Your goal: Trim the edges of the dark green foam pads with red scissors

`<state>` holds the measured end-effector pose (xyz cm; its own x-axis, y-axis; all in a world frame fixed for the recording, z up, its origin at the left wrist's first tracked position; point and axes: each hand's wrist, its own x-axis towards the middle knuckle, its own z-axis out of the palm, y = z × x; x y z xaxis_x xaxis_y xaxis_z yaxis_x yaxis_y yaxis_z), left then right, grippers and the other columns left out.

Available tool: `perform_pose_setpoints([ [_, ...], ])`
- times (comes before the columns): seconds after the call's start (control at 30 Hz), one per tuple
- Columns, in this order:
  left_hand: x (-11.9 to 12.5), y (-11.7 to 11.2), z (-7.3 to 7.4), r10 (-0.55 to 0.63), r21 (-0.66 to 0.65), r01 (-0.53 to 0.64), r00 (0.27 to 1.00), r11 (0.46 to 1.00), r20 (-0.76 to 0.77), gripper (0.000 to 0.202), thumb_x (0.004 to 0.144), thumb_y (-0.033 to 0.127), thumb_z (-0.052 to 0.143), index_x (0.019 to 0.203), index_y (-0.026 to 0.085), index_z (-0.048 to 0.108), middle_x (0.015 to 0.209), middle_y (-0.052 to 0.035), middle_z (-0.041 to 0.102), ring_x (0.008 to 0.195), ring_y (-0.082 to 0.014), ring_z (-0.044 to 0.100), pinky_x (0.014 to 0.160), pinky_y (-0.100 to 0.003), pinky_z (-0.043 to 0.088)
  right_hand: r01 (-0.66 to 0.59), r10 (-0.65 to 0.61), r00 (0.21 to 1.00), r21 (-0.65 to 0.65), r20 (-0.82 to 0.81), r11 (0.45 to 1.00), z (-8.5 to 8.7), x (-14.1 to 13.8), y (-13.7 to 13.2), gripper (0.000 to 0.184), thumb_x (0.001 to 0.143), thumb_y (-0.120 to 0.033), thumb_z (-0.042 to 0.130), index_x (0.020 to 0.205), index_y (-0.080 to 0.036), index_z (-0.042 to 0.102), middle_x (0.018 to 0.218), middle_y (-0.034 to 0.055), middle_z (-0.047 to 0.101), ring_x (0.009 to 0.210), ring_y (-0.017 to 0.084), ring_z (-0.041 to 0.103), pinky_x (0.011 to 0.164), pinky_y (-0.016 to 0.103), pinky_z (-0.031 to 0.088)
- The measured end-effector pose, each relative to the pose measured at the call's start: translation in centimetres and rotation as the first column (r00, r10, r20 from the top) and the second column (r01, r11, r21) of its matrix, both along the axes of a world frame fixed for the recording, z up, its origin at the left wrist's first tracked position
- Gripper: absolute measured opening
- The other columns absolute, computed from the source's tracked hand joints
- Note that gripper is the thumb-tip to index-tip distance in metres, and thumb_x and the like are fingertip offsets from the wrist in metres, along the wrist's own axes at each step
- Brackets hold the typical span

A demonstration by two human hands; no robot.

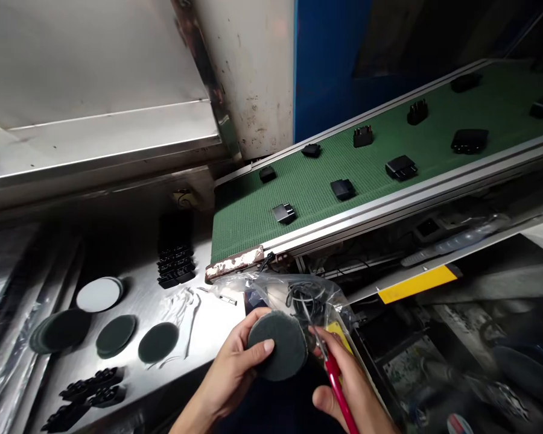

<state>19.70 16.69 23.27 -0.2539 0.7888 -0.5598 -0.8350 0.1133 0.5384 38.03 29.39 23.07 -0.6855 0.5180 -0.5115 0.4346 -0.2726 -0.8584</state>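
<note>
Your left hand (228, 371) gripping a dark green round abrasive pad (278, 346), your right hand (355, 383) closed on a red-handled tool (332, 371), a clear plastic bag (330, 301) of black cables (305, 298) just behind the pad

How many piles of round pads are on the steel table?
4: a pale-faced pile at the back, a dark stack at far left, a dark pile in front, and another dark pile to its right. Any further piles behind these may be hidden.
</note>
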Motion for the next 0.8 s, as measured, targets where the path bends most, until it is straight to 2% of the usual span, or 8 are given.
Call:
perform_pose_setpoints([
  [0.07, 0.4, 0.3, -0.3, -0.003, -0.012, 0.003, 1.0, 1.0, 0.0, 0.038, 0.078, 0.021, 0.071, 0.112, 0.022, 0.056, 0.103, -0.0061, 0.061, 0.088, -0.0177, 0.059, 0.078, -0.028, 0.049, -0.124, 0.109, 0.99, 0.171, 0.095, 0.977, 0.1, 0.6, 0.7, 0.083, 0.061, -0.037, 0.084, 0.136, -0.032, 0.048, 0.139, 0.0075, 0.047, 0.125, 0.036, 0.042, 0.106, 0.049, 0.034],
  [0.13, 0.5, 0.6, -0.4, -0.011, -0.025, 0.011, 1.0, 1.0, -0.013, 0.039, 0.076, 0.021, 0.073, 0.112, 0.022, 0.057, 0.104, -0.0071, 0.063, 0.09, -0.019, 0.059, 0.08, -0.028, 0.049, -0.236, 0.207, 0.967, 0.222, 0.149, 0.946, 0.4, 0.7, 1.6, 0.085, 0.063, -0.037, 0.083, 0.139, -0.033, 0.044, 0.144, 0.0072, 0.043, 0.133, 0.037, 0.034, 0.111, 0.052, 0.027],
  [0.23, 0.4, 0.9, -0.3, -0.02, -0.047, 0.017, 0.998, 0.999, -0.06, 0.038, 0.075, 0.023, 0.074, 0.109, 0.021, 0.06, 0.1, -0.0065, 0.064, 0.087, -0.0185, 0.06, 0.078, -0.027, 0.049, -0.342, 0.302, 0.934, 0.234, 0.191, 0.91, 0.7, 0.3, 2.9, 0.089, 0.061, -0.039, 0.083, 0.14, -0.036, 0.041, 0.139, 0.0062, 0.047, 0.131, 0.034, 0.039, 0.109, 0.048, 0.032],
  [0.4, 0.2, 1.5, 0.2, -0.027, -0.056, 0.021, 0.995, 0.998, -0.096, 0.034, 0.074, 0.024, 0.076, 0.105, 0.022, 0.062, 0.093, -0.004, 0.065, 0.083, -0.0168, 0.06, 0.075, -0.024, 0.05, -0.395, 0.352, 0.914, 0.245, 0.201, 0.886, 1.0, 0.0, 4.0, 0.092, 0.057, -0.043, 0.085, 0.138, -0.04, 0.042, 0.138, 0.0035, 0.048, 0.128, 0.032, 0.043, 0.109, 0.044, 0.034],
  [0.6, 0.4, 1.8, 0.2, -0.049, -0.07, 0.041, 0.992, 0.997, -0.117, 0.032, 0.073, 0.027, 0.076, 0.102, 0.021, 0.063, 0.092, -0.0051, 0.066, 0.081, -0.0181, 0.06, 0.074, -0.025, 0.05, -0.455, 0.416, 0.887, 0.236, 0.199, 0.859, 1.5, -0.2, 4.1, 0.101, 0.059, -0.043, 0.084, 0.144, -0.041, 0.03, 0.143, 0.0037, 0.041, 0.135, 0.034, 0.033, 0.112, 0.047, 0.027],
  [0.8, 0.7, 1.6, -0.3, -0.051, -0.026, 0.048, 0.989, 0.999, -0.137, 0.029, 0.078, 0.025, 0.072, 0.104, 0.02, 0.06, 0.093, -0.0056, 0.065, 0.083, -0.0178, 0.059, 0.074, -0.025, 0.049, -0.437, 0.367, 0.886, 0.245, 0.282, 0.866, 1.6, -0.8, 3.8, 0.095, 0.052, -0.045, 0.087, 0.137, -0.037, 0.045, 0.14, 0.0045, 0.047, 0.132, 0.032, 0.038, 0.11, 0.042, 0.034],
])
